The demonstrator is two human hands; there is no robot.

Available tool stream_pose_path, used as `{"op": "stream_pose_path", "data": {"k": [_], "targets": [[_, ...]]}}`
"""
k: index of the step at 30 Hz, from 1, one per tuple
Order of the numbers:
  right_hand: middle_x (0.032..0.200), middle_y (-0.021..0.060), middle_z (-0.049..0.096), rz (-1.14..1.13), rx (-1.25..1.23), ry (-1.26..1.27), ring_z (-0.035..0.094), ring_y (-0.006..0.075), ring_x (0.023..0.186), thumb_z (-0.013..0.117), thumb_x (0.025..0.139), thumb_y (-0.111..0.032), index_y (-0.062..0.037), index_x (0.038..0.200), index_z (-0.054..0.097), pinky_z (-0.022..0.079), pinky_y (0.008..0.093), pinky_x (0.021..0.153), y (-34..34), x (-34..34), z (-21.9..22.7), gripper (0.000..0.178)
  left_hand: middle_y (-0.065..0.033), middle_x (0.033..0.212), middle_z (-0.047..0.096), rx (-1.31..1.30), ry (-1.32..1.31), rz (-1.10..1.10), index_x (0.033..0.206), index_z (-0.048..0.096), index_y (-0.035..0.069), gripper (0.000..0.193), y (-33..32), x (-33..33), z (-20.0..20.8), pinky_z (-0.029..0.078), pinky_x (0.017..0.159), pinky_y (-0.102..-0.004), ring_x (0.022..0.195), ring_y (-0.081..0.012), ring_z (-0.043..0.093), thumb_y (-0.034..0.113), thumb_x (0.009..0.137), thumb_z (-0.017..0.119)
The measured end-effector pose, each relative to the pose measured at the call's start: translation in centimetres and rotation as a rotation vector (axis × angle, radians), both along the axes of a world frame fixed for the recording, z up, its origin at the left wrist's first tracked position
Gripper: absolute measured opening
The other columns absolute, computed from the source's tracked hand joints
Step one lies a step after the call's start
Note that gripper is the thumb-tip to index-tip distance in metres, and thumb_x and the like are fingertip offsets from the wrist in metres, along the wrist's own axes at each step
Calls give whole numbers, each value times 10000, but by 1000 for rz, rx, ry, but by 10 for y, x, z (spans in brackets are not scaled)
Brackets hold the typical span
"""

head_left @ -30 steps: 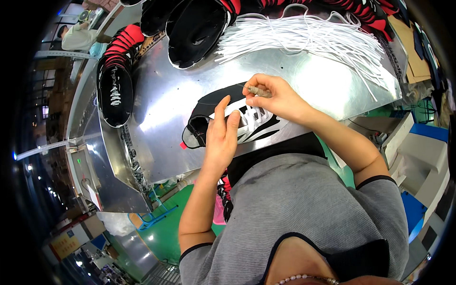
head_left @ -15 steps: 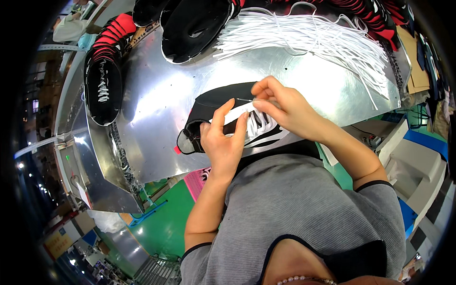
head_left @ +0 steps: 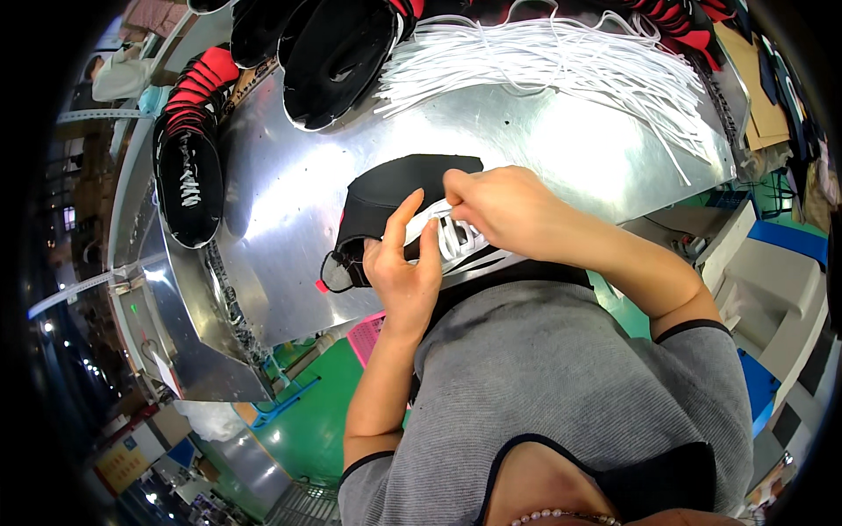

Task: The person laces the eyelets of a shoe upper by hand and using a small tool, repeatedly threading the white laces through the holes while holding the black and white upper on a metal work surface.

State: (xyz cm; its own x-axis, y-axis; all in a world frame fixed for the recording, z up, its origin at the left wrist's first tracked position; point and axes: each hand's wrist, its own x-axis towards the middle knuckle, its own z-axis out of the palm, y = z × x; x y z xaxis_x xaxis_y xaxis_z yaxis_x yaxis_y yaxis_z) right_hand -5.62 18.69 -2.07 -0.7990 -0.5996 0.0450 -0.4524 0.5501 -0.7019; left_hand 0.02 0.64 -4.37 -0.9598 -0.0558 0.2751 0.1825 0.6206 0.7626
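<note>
A black shoe upper (head_left: 395, 186) with red trim lies on the metal table in front of me, its opening to the left. White shoelace (head_left: 456, 241) loops cross its lacing area. With thumb and forefinger on either side of the white eyelet strip, my left hand (head_left: 406, 267) grips the upper. Just to the right, my right hand (head_left: 504, 209) is closed in a pinch over the laces at the top of the strip. White lace shows right at its fingertips; the lace end itself is hidden.
A bundle of white shoelaces (head_left: 535, 57) spreads over the far side of the metal table (head_left: 272, 298). Black shoe parts (head_left: 338, 57) stand at the far left. A row of nested red-and-black uppers (head_left: 189, 167) runs along the left edge. Grey bins (head_left: 776, 280) stand at right.
My right hand has curled its fingers inward and come down and left onto the laces. The thin lace end seen between the hands is now covered. The view has shifted slightly.
</note>
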Motion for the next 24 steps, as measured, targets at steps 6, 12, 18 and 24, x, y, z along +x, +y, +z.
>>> {"op": "stream_pose_path", "data": {"k": [6, 12, 18, 24], "targets": [[827, 155, 626, 0, 19, 261, 658, 356, 718, 617, 795, -72, -4, 979, 490, 514, 424, 565, -36, 7, -28, 234, -90, 819, 718, 108, -3, 13, 1190, 658, 23, 341, 2, 3, 0, 463, 724, -284, 667, -168, 622, 8, 849, 643], [780, 114, 641, -129, 76, -33, 641, 276, 699, 594, 935, -142, -25, 1009, 575, 474, 380, 641, 21, -3, 26, 140, -110, 1074, 685, 357, -208, 6, 1246, 620, 31, 377, -12, 5, 4, 473, 819, -276, 852, -156, 627, 26, 869, 635], [722, 38, 591, -268, -466, -276, 527, 99, 612, 669, 892, -168, -45, 1056, 615, 415, 258, 555, -9, 3, -22, 212, -81, 992, 682, 163, -147, 85, 1132, 636, 38, 356, 0, -8, 5, 465, 838, -310, 907, -187, 614, 29, 782, 699], [680, 54, 613, -506, -634, -245, 544, 108, 563, 652, 890, -164, -67, 1069, 646, 427, 264, 531, -23, 3, -43, 204, -7, 991, 622, 607, -554, -137, 1158, 579, 55, 337, -14, -6, 26, 456, 706, -188, 818, -48, 542, -57, 850, 659]]}}
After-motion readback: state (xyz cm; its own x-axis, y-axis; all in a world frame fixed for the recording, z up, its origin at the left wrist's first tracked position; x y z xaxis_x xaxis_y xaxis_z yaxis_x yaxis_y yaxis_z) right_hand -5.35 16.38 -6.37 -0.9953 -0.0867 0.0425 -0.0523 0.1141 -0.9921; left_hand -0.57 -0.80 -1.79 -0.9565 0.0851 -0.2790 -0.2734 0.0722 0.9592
